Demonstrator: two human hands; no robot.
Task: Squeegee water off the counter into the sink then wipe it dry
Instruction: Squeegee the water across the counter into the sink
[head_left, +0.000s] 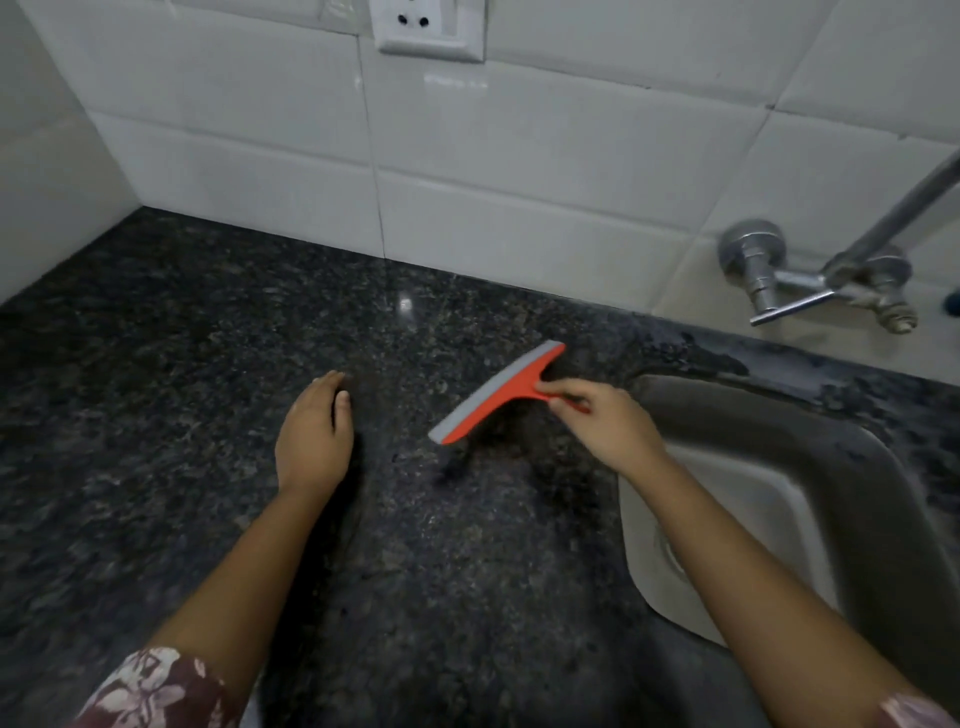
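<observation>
1. Right hand (605, 421) pinches the handle of one orange squeegee (496, 393) with a grey blade, fingers closed round it.
2. Squeegee is over the dark granite worktop (156, 395), just left of the sink (779, 467), blade end pointing toward the left hand; contact with the worktop unclear.
3. Left hand (314, 434) is empty, palm down, fingers loosely together on or just above the worktop, apart from the squeegee.
4. Counted: two hands, one squeegee, one sink, one wall tap (810, 280), one wall socket (431, 26).
5. Floral sleeves (156, 691) at both forearms.
</observation>
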